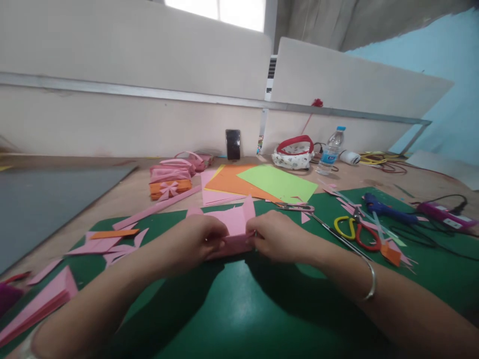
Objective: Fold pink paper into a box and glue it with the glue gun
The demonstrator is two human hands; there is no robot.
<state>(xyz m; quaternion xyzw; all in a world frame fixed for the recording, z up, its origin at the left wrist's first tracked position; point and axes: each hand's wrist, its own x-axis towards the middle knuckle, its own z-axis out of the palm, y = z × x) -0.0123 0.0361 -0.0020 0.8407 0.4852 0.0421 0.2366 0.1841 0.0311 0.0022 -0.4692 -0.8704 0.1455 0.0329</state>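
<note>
Your left hand and right hand pinch the near wall of a pink paper sheet folded into a shallow open tray, fingers closed on it, over a green cutting mat. Clear mat spreads on your side, between pink paper scraps at left and yellow-and-red-handled metal scissors at right. Beyond stands a clear plastic bottle, its blue label too small to read.

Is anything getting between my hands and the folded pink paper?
Nothing visible is. The left hand and right hand both pinch the folded pink paper directly, above the green mat. The yellow-and-red-handled scissors lie off to the right, clear of both hands.
</note>
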